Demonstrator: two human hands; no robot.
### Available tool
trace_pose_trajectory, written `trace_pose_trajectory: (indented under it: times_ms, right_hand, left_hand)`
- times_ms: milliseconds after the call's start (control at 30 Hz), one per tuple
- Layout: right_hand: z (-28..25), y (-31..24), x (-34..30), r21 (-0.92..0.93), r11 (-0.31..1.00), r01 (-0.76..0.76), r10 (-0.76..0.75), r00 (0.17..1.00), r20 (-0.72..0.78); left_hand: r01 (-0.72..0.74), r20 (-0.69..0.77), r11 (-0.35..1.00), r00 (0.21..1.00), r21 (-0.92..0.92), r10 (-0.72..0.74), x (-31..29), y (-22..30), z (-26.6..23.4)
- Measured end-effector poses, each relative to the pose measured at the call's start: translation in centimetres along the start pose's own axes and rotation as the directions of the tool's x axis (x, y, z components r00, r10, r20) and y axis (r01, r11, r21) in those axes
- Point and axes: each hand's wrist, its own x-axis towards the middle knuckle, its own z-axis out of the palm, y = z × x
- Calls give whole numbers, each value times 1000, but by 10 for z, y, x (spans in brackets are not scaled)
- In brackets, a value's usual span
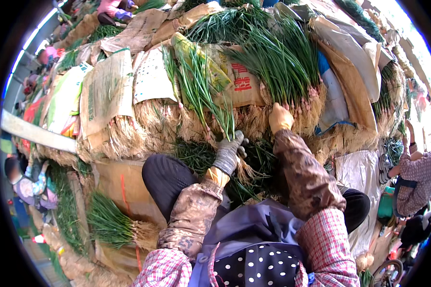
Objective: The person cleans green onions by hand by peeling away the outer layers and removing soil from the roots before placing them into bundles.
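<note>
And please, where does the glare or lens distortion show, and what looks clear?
Head view: glare whitens the upper-right rim; head view: the narrow white strip at upper left bows; head view: the green bundle with pinkish bulbs and the grey-gloved left hand look fairly clear.

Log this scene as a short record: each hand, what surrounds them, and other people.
Left hand: grey-gloved left hand, appears to hold green stalks; pale roots hang below it
Right hand: yellowish-gloved right hand, at the root end of a large green bunch; fingers partly hidden, grip unclear
Ahead: sacking over a row of rooted plants
Lower left: separate green bundle, its roots toward the wearer
Others: a seated person at far right; more people farther off
</note>
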Motion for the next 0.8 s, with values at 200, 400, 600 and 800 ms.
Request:
trace_pose_trajectory:
  times_ms: [200, 400, 600, 800]
  right_hand:
    - [-14, -18, 56, -75, 997, 22, -17, 998, 63]
    - [-9, -29, 6, 109, 992, -66, 44, 980, 193]
    - [-2, -20, -87, 668, 739, 94, -285, 941, 184]
    - [24, 1, -77, 832, -57, -552, -6, 834, 552]
  left_hand:
    - [14, -79, 978, 997, 210, 3, 10, -8, -7]
    - [-295, 16, 728, 931, 619, 364, 24, -24, -6]
    - [-192, 1, 728, 967, 658, 255, 26, -24, -6]
    - [-64, -1, 962, 998, 266, 66, 15, -19, 15]
